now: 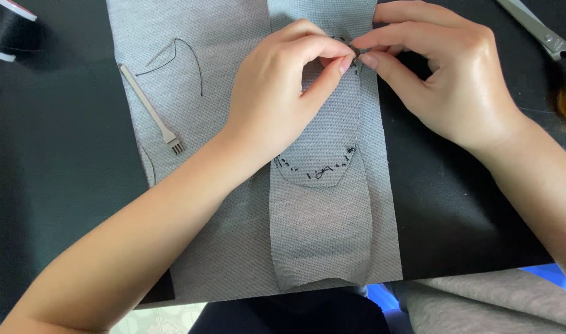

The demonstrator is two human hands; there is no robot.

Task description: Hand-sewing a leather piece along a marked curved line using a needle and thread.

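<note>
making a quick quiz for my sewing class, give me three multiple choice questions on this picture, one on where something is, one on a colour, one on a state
1. Where does the pronged metal tool lie?
A. on the grey fabric, beside the left hand
B. on the black table by the scissors
C. under the right hand

2. What colour are the stitches along the curved edge of the small fabric piece?
A. white
B. black
C. red

3. What are the two hands doing?
A. lying flat and apart on the table
B. pinching together at the upper edge of the small fabric piece
C. each holding scissors

Answers:
1 A, the tool rests on the grey fabric, on the far side of the left hand from the right hand.
2 B, the short dashes show dark against the grey.
3 B, the fingertips of the left hand and the right hand meet at the stitched edge, while the scissors lie untouched.
</note>
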